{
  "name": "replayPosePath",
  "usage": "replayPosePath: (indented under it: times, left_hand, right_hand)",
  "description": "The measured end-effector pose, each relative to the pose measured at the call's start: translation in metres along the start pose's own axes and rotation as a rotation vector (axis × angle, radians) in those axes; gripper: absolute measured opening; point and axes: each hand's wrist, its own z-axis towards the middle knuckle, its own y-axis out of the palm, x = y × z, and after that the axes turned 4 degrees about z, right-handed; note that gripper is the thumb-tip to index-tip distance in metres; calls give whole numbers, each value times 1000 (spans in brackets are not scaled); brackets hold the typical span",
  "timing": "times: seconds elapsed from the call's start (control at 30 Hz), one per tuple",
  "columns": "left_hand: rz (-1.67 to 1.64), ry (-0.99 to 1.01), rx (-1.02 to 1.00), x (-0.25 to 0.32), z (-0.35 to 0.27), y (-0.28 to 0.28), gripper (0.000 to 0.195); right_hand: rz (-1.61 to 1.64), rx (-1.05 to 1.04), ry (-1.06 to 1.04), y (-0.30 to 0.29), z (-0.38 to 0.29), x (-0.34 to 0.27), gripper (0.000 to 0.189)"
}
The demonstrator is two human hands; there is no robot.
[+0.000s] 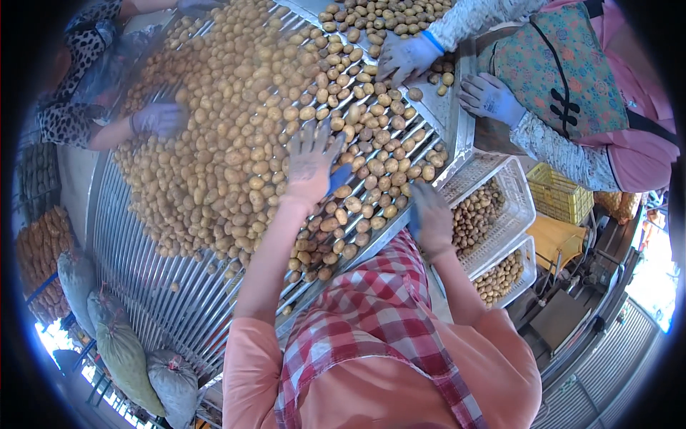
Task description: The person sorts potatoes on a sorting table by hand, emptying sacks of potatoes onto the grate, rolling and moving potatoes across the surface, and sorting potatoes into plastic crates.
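Many small potatoes (230, 134) are heaped over a sloping grate of metal bars (144, 241). My left hand (311, 163), in a grey and blue work glove, rests palm down on them with its fingers spread. It grips nothing that I can see. At the grate's near right edge is my right hand (433, 221), also gloved and blurred. Its fingers touch or hang just over the metal rim, and whether they hold a potato is hidden. Below and beside it stands a white plastic crate (517, 195) with small potatoes inside.
Across from me, a co-worker's gloved hand (410, 56) reaches to potatoes on a metal ledge; their other hand (490, 99) lies nearby. Another person's gloved hand (161, 119) is at left. A second white crate (528, 268), a yellow crate (560, 193) and filled sacks (126, 359) stand around.
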Motion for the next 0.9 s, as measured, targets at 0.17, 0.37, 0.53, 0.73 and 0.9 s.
replayPosePath:
  times: [0.17, 0.37, 0.53, 0.73, 0.9]
  left_hand:
    - [-42, 12, -222, -7, -125, -26, 66]
    - [11, -64, -352, 26, -215, 21, 47]
    - [-48, -154, -250, 40, -133, 35, 55]
    - [-168, -123, -118, 42, -68, 37, 57]
    - [-176, -92, -149, 52, -90, 10, 56]
  right_hand:
    - [-203, -287, 18, 33, 63, 7, 39]
    - [278, 1, 84, 39, 120, 46, 30]
    - [-21, -317, -43, 17, 97, -16, 35]
    - [-142, -388, 19, 47, 100, -21, 37]
    - [-48, -495, 26, 30, 117, -10, 46]
